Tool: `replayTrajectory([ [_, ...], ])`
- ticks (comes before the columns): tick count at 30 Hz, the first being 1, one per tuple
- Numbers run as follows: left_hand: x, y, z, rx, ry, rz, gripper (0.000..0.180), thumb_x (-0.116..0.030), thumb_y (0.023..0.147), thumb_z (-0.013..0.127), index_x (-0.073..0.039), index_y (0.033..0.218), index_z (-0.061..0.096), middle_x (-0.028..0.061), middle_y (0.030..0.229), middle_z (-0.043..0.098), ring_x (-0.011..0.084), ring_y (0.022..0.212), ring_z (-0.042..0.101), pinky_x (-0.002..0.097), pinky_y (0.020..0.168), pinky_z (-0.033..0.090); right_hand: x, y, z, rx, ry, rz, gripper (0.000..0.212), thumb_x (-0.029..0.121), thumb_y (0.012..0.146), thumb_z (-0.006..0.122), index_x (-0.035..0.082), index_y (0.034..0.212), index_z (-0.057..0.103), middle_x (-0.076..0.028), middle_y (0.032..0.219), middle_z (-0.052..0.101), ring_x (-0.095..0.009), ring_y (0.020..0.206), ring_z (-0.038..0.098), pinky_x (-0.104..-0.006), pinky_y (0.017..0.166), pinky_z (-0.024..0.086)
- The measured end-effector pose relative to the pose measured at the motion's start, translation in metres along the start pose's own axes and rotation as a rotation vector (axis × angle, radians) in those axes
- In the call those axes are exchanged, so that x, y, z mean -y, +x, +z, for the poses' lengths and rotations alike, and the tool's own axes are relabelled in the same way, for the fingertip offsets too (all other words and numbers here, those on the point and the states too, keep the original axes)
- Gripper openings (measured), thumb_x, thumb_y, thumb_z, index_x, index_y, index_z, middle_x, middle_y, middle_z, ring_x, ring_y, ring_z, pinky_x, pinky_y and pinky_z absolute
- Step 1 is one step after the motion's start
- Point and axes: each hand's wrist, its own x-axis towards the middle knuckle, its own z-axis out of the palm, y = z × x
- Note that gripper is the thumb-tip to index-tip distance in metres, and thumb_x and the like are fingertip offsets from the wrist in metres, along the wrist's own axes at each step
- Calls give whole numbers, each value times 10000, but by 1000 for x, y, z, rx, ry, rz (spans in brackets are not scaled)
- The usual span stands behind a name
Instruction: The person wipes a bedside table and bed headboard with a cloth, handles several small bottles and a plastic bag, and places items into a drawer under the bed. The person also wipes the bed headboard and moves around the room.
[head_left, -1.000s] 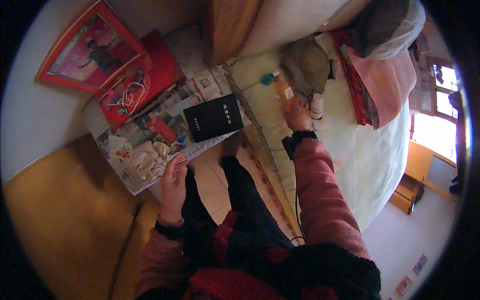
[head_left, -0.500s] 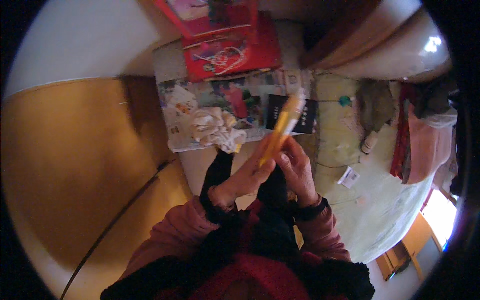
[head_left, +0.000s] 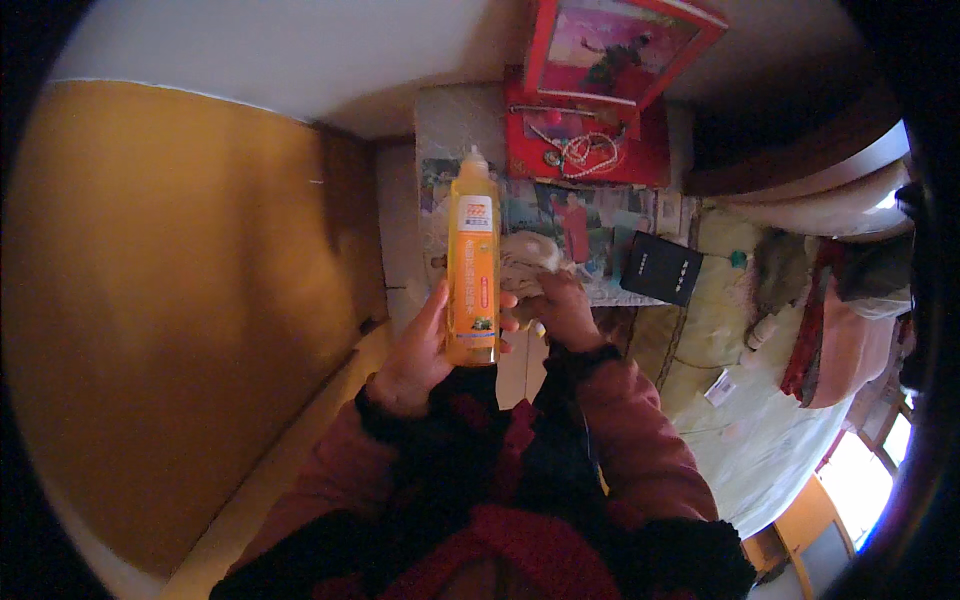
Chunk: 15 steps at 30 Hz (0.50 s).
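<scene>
While the left hand (head_left: 414, 352) wraps one translucent bottle (head_left: 473, 270), the curled right hand (head_left: 567, 314) touches one crumpled cloth (head_left: 529, 259), grip unclear.

Dim overall, grainy in the darker areas. Brightest at the window (head_left: 858, 488), blown out to white far right of and below the nozzle bottle (head_left: 472, 345), with blue-violet fringing. Warm-toned on the wooden panel (head_left: 190, 300) left of the bottle, darkening into soft shadow nearer it. Sharp enough on the bottle's label (head_left: 473, 270), softer on the right hand (head_left: 562, 310) beside it. Bowed at the rim, black in the corners.
</scene>
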Motion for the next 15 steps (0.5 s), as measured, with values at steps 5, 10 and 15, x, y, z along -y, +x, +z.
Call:
replayTrajectory([
  [5,-26,-7,26,-45,53,18,569,-516,949,330,-64,1281,426,112,1099,591,247,962,599,397,799,528,76,-69,-94,-237,784,252,319,118,724,627,6,1022,609,-113,971,531,-276,1022,468,-356,938,367],
  [10,8,-2,93,77,271,324,573,-459,960,370,-65,1373,314,79,1275,474,199,1149,485,324,960,414,150,-86,-98,-254,784,-237,872,97,750,684,30,1420,130,-203,1456,136,-349,1355,184,-403,1094,192],
  [15,32,-24,126,220,849,309,593,-335,988,336,-9,1444,141,130,1461,253,239,1339,274,331,1098,209,142,-94,-114,-587,710,-198,908,142,796,639,43,1443,9,-169,1442,174,-280,1334,213,-377,1087,197],
])
